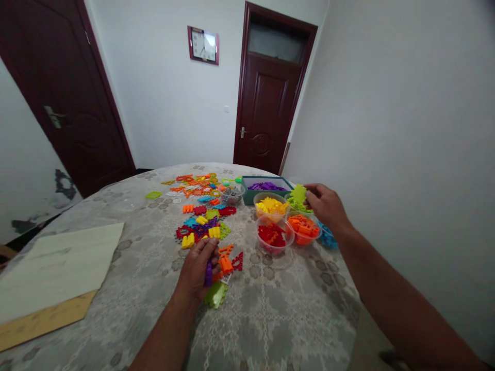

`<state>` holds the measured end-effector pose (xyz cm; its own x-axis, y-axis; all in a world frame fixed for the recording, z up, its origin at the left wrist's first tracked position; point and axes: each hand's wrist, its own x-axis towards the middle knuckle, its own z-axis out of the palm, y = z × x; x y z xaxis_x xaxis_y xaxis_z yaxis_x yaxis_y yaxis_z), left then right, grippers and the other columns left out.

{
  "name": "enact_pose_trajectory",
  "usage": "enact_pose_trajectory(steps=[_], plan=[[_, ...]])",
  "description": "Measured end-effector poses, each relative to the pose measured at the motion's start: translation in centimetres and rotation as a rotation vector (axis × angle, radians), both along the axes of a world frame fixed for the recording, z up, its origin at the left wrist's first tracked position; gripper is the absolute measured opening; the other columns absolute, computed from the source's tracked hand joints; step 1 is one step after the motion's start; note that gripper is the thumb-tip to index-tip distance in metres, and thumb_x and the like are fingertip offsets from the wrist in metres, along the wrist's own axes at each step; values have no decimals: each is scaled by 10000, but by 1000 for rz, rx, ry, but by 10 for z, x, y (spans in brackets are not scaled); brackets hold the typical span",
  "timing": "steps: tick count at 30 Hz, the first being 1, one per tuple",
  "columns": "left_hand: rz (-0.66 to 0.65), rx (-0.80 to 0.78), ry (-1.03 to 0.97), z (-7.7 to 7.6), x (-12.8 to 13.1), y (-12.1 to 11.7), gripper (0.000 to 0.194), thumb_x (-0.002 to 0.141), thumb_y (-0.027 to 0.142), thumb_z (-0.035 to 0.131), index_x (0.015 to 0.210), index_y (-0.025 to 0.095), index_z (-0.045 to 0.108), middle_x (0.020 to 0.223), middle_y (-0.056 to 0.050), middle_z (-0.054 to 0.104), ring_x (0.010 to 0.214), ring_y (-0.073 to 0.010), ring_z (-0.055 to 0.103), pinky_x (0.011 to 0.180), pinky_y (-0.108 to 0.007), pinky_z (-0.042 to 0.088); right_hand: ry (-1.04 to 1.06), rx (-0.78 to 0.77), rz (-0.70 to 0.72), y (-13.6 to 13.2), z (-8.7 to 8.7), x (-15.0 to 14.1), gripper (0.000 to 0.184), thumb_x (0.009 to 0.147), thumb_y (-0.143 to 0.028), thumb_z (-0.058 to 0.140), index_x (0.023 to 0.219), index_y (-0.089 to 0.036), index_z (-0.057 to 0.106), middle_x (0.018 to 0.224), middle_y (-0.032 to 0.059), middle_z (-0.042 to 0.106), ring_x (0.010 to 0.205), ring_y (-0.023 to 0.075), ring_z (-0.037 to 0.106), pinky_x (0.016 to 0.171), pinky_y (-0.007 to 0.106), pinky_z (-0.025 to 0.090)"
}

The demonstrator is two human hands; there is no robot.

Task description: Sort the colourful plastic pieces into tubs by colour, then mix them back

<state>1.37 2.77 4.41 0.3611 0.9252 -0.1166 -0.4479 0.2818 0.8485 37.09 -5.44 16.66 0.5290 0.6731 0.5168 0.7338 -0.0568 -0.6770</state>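
On my feed the cloth-covered counter (154, 293) is largest, and on it I see the teal box (250, 197) of purple pieces, then the clear red-piece bowl (274, 251) nearest me. The right hand (325, 203) has thumb and fingers pinched together on a lime-green piece (298, 194), well right of the left hand (198, 264), whose fingers are curled nearly closed around a purple piece (209, 274), just beside an orange piece (226, 265) on the cloth.
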Motion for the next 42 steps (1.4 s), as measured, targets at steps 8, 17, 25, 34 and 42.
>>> enact_pose_trajectory(steps=[8, 17, 25, 34, 42], plan=[[17, -45, -16, -1, -1, 3, 488, 672, 499, 941, 893, 174, 652, 665, 76, 498, 497, -51, 416, 387, -157, 355, -206, -345, -248, 63, 0, 62, 359, 895, -187, 608, 1194, -120, 795, 1084, 148, 818, 903, 207, 771, 854, 282, 577], [39, -62, -11, 1, 0, 1, 489, 657, 485, 945, 892, 183, 641, 676, 68, 518, 505, -60, 428, 389, -165, 367, -227, -492, -348, 94, -25, 63, 277, 834, -227, 676, 1031, -146, 853, 1046, 182, 824, 996, 259, 776, 873, 272, 543], [59, -67, -48, 4, 0, -2, 470, 672, 476, 931, 882, 179, 635, 682, 69, 529, 510, -56, 449, 398, -161, 372, -284, -398, -326, 67, -13, 36, 332, 967, -238, 536, 1134, -170, 815, 1168, 139, 806, 1092, 233, 737, 965, 285, 509], [119, -38, -164, -3, 7, -2, 476, 725, 535, 887, 917, 173, 645, 698, 64, 524, 512, -43, 431, 455, -165, 377, -95, -161, 477, -21, -55, -147, 233, 1002, -364, 606, 1133, -239, 753, 1041, 65, 789, 865, 207, 716, 810, 330, 552], [140, 120, 2, -9, 10, -4, 469, 812, 615, 789, 935, 172, 694, 732, 38, 548, 602, -86, 497, 558, -202, 424, 53, -155, 668, -11, -102, -226, 277, 961, -243, 649, 1232, -235, 706, 1075, 58, 772, 879, 195, 703, 854, 338, 558]])
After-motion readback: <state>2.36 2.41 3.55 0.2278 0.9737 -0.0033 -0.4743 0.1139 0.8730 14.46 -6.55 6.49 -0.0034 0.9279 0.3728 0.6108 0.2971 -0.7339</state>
